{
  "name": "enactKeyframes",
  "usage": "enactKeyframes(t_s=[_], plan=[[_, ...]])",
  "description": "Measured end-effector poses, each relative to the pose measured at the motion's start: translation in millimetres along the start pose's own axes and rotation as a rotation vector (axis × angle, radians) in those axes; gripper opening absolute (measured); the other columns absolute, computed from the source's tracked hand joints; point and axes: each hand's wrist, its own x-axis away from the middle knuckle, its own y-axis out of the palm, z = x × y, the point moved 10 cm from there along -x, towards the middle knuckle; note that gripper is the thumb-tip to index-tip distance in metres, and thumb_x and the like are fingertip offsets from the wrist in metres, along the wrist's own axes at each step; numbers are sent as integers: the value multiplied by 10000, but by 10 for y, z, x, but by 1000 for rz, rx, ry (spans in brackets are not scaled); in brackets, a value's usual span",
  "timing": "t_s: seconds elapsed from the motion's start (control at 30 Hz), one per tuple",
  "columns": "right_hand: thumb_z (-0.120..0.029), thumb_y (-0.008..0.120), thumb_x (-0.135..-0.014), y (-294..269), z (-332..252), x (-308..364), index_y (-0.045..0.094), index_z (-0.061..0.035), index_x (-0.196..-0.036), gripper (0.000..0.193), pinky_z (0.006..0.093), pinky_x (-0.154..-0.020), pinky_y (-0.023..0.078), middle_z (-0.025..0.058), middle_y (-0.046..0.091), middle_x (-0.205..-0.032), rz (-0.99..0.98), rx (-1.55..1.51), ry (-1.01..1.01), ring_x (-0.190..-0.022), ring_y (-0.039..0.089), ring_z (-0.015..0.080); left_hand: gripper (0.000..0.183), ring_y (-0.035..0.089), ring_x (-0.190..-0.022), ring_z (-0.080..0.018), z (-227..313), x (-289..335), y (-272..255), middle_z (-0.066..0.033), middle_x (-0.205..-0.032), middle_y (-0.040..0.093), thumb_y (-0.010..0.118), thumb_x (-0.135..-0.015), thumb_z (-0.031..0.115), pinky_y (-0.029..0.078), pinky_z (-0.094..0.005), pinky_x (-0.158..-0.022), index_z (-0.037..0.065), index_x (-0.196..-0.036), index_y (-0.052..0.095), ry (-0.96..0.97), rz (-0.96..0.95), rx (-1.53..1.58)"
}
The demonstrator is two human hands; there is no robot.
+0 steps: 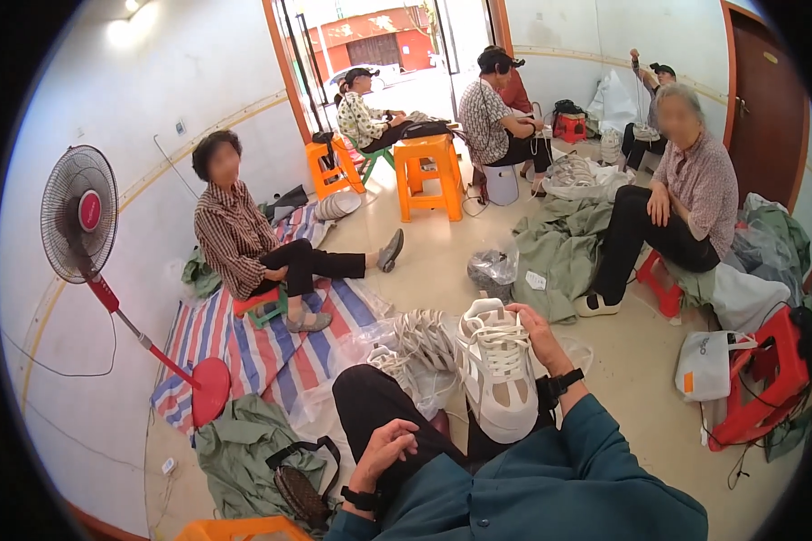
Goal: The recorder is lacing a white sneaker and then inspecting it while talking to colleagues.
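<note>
A white and beige lace-up sneaker (503, 383) is tilted up over my lap, its toe toward me. My right hand (539, 341) grips it by the collar on the right side, near the laced upper. My left hand (390, 445) is over my left thigh, fingers loosely bent, with nothing visible in them. Just beyond my knees, a bundle of beige-striped shoes (426, 341) lies on clear plastic, and another white laced shoe (388, 362) is beside it. My legs partly hide these shoes.
A striped sheet (244, 338) and green cloth (260, 442) cover floor at left, by a standing fan (209, 389). Seated people surround me. Orange stools (427, 171) stand ahead; a red stool (767, 383) and a pale bag (708, 365) are at right.
</note>
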Motion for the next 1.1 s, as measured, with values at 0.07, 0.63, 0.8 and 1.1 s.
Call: enactKeyframes(t_s=[0.07, 0.63, 0.8, 1.1], plan=[[-249, 397, -991, 11, -6, 27, 578, -26, -1129, 319, 247, -884, 410, 28, 586, -1059, 9, 36, -22, -975, 520, 109, 214, 613, -705, -107, 36, 17, -4, -41, -817, 624, 534, -880, 79, 462, -204, -559, 12, -1080, 571, 31, -3, 27], [-241, 398, -991, 83, -38, 0, 576, -24, -1136, 316, 237, -866, 422, 28, 592, -1050, -31, 52, -30, -959, 529, 97, 217, 612, -714, -95, -32, -16, -17, -39, -826, 627, 557, -902, 105, 465, -194, -559, 13, -1098, 571, 15, -7, -4], [-268, 388, -996, 114, -27, 20, 565, -30, -1141, 330, 242, -867, 422, 31, 593, -1043, -26, -7, -3, -954, 531, 102, 224, 603, -726, -87, 3, 6, -14, -27, -826, 619, 556, -897, 104, 464, -194, -575, 22, -1105, 572, 5, -3, -48], [-269, 354, -1005, 51, 34, -11, 546, -18, -1152, 348, 256, -870, 439, 51, 600, -1051, -26, 30, -21, -953, 558, 115, 223, 590, -721, -89, 90, 29, 7, -32, -820, 609, 535, -886, 107, 465, -212, -565, 20, -1088, 572, 46, -7, -40]])
